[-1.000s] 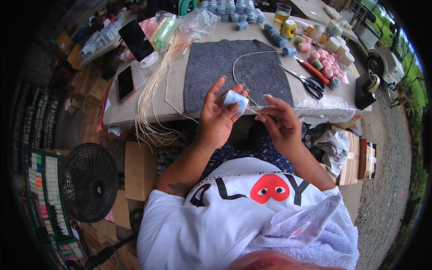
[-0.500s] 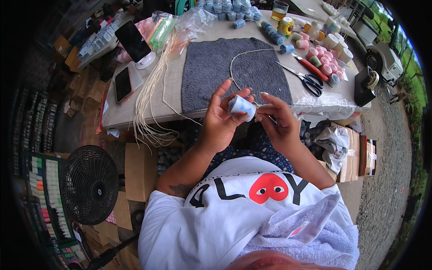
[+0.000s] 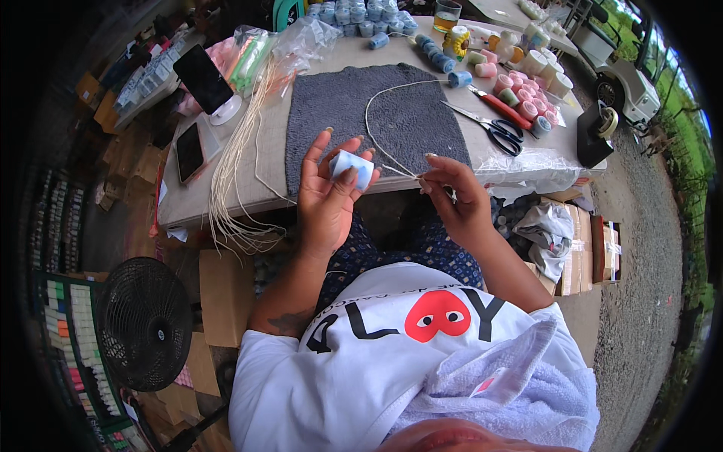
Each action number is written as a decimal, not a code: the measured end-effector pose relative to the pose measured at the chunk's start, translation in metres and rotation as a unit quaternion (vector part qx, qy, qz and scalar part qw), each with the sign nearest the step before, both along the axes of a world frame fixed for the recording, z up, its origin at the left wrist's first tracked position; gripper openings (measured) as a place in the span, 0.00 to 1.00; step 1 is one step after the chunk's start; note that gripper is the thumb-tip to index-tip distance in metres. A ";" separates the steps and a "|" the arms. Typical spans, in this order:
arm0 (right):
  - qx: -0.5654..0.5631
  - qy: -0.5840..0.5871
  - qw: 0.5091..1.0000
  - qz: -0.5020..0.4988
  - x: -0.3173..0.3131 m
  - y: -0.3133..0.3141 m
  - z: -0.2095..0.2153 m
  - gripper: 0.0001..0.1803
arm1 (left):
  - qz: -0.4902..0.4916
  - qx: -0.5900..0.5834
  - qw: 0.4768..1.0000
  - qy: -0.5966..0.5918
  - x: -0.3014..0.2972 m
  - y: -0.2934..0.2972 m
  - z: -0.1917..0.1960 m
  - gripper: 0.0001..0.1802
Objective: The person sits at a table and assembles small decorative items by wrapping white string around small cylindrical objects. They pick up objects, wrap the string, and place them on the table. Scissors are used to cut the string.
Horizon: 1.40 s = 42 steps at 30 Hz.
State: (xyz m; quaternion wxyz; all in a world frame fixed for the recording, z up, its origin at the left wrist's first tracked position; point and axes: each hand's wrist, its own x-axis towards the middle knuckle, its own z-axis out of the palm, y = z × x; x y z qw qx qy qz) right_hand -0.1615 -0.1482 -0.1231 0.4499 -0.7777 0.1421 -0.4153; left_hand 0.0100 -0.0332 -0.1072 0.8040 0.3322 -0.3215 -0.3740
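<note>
Between the thumb and fingers of my left hand [image 3: 322, 207] is a small blue-and-white cylinder [image 3: 351, 170], held tilted above the table's near edge. My right hand [image 3: 458, 197], a short way to the right, pinches a thin white cord [image 3: 367, 113] between thumb and fingertips. A short length of cord sticks out from the pinch toward the left hand. From there the cord loops over a grey towel [image 3: 324, 98] to a row of blue cylinders [image 3: 439, 60] at the back. Whether it touches the held cylinder I cannot tell.
Scissors [image 3: 503, 135] and a red-handled tool [image 3: 504, 108] lie right of the towel, near pink cylinders [image 3: 527, 90]. A black tape dispenser [image 3: 597, 135] stands at the right edge. Left are a bundle of white cords [image 3: 239, 166], a phone [image 3: 190, 153] and a propped black screen [image 3: 203, 79].
My hands have moved apart: the left hand has drawn the cylinder leftward, away from the right hand. The pinched cord now shows between them. The whole view has shifted slightly.
</note>
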 end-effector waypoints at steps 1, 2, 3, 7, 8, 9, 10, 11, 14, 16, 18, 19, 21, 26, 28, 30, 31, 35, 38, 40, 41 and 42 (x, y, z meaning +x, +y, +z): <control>-0.011 0.025 0.999 -0.030 -0.001 -0.006 0.003 0.20 | 0.014 0.004 1.000 0.016 0.007 0.003 0.002 0.25; 0.031 0.015 0.998 -0.044 0.001 -0.012 0.003 0.20 | 0.021 0.011 0.999 0.044 0.016 0.007 0.002 0.21; 0.074 0.004 0.996 -0.056 0.003 -0.022 0.001 0.19 | -0.057 -0.019 0.987 0.150 0.027 0.008 -0.001 0.20; 0.002 0.146 0.973 -0.177 0.012 -0.079 -0.004 0.17 | -0.142 -0.046 0.956 0.254 0.035 0.007 0.006 0.21; -0.061 0.203 0.959 -0.191 0.012 -0.089 0.004 0.18 | -0.139 -0.033 0.972 0.186 0.032 0.014 0.012 0.20; -0.172 0.216 0.952 -0.133 0.005 -0.085 0.025 0.19 | -0.134 -0.021 0.984 0.117 0.027 0.024 0.023 0.20; -0.285 0.222 0.930 -0.073 -0.005 -0.079 0.053 0.19 | -0.127 -0.011 0.991 0.047 0.023 0.032 0.033 0.20; -0.278 0.095 0.954 0.060 -0.023 -0.067 0.079 0.18 | -0.109 -0.027 0.994 -0.015 0.020 0.041 0.041 0.21; -0.235 -0.132 0.887 0.374 -0.111 -0.007 0.154 0.14 | -0.113 -0.032 0.985 -0.127 0.033 0.048 0.050 0.21; -0.237 -0.152 0.798 0.532 -0.145 0.024 0.189 0.11 | -0.100 0.019 0.989 -0.106 0.046 0.054 0.040 0.21; -0.279 -0.114 0.707 0.640 -0.150 0.041 0.217 0.09 | -0.049 0.080 0.993 -0.067 0.056 0.071 0.026 0.19; -0.308 -0.089 0.663 0.676 -0.149 0.049 0.231 0.08 | -0.017 0.106 0.993 -0.053 0.058 0.079 0.021 0.19; -0.336 -0.078 0.627 0.699 -0.150 0.051 0.246 0.08 | 0.015 0.133 0.990 -0.034 0.061 0.083 0.014 0.17; -0.037 -0.264 0.824 0.501 -0.159 0.002 0.194 0.09 | -0.010 0.120 0.993 -0.020 0.054 0.056 0.011 0.17; 0.144 -0.245 0.903 0.321 -0.113 0.007 0.162 0.15 | 0.000 0.121 0.992 -0.028 0.055 0.059 0.010 0.17; 0.237 -0.211 0.903 0.291 -0.050 0.039 0.150 0.17 | -0.002 0.122 0.992 -0.032 0.062 0.063 0.010 0.17; 0.257 -0.186 0.878 0.358 -0.039 0.042 0.138 0.19 | 0.009 0.129 0.991 -0.024 0.066 0.066 0.011 0.17; 0.315 -0.093 0.772 0.545 -0.019 0.052 0.106 0.25 | 0.060 0.145 0.987 -0.017 0.075 0.082 0.009 0.17; 0.306 -0.085 0.777 0.544 -0.023 0.052 0.107 0.23 | 0.047 0.107 0.993 -0.025 0.067 0.089 0.008 0.19; 0.297 -0.089 0.797 0.519 -0.038 0.046 0.110 0.23 | 0.023 0.098 0.995 -0.017 0.056 0.078 0.010 0.16; 0.296 -0.088 0.798 0.517 -0.045 0.046 0.109 0.22 | 0.015 0.104 0.994 -0.018 0.052 0.082 0.008 0.16; 0.294 -0.089 0.796 0.522 -0.046 0.044 0.108 0.22 | 0.021 0.111 0.993 -0.014 0.054 0.084 0.007 0.16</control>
